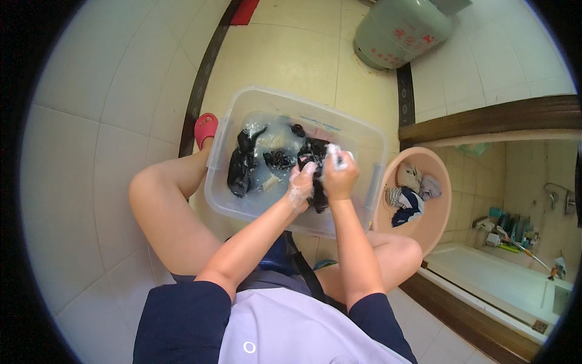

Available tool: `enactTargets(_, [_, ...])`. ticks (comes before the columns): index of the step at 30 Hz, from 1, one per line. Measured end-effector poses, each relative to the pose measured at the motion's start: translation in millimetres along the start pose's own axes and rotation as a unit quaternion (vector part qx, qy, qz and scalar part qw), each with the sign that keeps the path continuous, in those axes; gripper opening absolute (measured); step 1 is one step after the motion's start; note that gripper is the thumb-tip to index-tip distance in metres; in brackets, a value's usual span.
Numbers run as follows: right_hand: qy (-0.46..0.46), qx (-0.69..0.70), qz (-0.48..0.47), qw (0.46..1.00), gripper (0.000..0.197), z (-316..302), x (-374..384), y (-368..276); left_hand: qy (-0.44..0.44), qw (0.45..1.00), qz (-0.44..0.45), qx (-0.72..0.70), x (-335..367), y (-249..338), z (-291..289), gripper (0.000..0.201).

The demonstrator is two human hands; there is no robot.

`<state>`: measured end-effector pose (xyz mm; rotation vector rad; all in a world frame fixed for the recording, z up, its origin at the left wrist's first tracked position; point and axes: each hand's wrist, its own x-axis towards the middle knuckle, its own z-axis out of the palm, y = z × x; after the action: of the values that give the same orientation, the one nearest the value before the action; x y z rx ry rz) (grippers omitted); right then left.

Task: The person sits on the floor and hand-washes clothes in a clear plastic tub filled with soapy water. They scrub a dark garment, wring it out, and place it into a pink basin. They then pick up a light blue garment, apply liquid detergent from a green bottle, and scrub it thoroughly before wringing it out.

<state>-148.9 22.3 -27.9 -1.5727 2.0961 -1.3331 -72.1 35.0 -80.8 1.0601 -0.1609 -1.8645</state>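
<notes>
A clear plastic tub of cloudy, soapy water stands on the floor between my legs. Both hands are closed over it on a wet black garment, whose lower part hangs between them. White suds coat the fingers of my left hand. Thicker white foam covers my right hand, slightly farther off; whether it also holds a piece of soap I cannot tell. More black clothing floats at the left of the tub, beside a pale, cream-coloured piece partly under water.
Right of the tub, a peach-coloured basin holds several grey, white and navy clothes. A grey-green gas cylinder stands at the far right. Past a dark wooden frame lies a white bathtub. My foot wears a red slipper.
</notes>
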Motion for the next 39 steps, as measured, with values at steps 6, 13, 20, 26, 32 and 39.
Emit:
enactTargets(6, [-0.076, 0.072, -0.162, 0.981, 0.015, -1, -30, -16, -0.176, 0.943, -0.162, -0.231, 0, 4, -13, 0.024])
enactTargets(13, [-0.083, 0.336, 0.352, 0.870, 0.056, 9, 18, 110, -0.054, 0.982, -0.159, -0.084, -13, 57, -12, 0.024])
enactTargets(20, [-0.422, -0.141, 0.326, 0.834, 0.077, 28, -56, 150, 0.254, 0.712, 0.046, 0.653, 58, 80, -79, 0.056])
enactTargets(26, [-0.395, -0.352, 0.283, 0.800, 0.064, 85, -78, 90, -0.078, 0.501, 0.380, 0.774, 98, 42, -63, 0.029])
enactTargets(32, [-0.390, -0.248, -0.198, 0.864, 0.022, 82, -108, 90, -0.497, 0.020, 0.206, 0.842, 151, 30, -34, 0.028])
enactTargets(39, [-0.611, -0.283, 0.120, 0.730, 0.068, 73, -91, 150, -0.250, 0.017, 0.017, 0.968, 148, 58, -78, 0.030])
